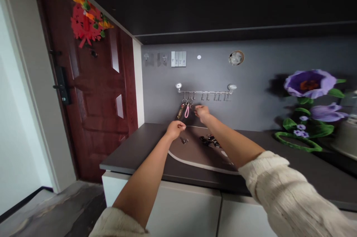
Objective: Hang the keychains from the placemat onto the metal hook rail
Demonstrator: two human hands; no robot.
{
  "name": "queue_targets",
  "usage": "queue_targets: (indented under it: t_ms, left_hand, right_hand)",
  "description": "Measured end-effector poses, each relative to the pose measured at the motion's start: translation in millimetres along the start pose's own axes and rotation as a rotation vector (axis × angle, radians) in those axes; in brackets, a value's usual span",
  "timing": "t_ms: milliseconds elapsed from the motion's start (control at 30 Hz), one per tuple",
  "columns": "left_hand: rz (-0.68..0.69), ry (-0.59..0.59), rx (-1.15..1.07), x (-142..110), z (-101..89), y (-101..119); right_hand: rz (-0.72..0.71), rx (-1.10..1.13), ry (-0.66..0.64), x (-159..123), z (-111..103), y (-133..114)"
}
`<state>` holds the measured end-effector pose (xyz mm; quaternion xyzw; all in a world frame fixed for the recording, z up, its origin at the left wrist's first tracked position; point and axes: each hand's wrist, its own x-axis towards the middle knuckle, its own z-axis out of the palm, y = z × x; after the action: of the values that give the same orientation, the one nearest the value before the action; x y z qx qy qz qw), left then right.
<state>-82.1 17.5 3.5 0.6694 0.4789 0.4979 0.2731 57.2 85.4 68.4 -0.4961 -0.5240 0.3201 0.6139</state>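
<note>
Two keyrings (184,111), brown and pink fobs, on a steel rail (205,92); left hand (175,130) and right hand (202,113) grips unclear.

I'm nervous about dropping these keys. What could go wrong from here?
The right hand is right beside the keys hanging from the metal hook rail, so a bump might unhook them. They could then drop onto the brown mat and tangle with the loose keys lying there, near the left hand.
</note>
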Motion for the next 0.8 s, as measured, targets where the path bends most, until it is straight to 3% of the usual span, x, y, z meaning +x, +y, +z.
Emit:
queue_targets:
  t_ms: [133,267,633,800]
  left_hand:
    - [0.017,-0.101,0.034,-5,-3.9,3]
    - [0.014,-0.156,0.034,-7,-8.7,2]
    - [-0.053,-0.355,0.225,-22,-24.4,2]
    - [-0.092,-0.405,0.264,-24,-26.5,5]
  right_hand:
    - [0.089,0.017,0.006,-27,-9,-2]
    - [0.073,0.029,-0.044,-52,-18,2]
    - [-0.447,-0.499,-0.165,-90,-51,40]
    - [-0.527,-0.706,-0.224,-98,-55,46]
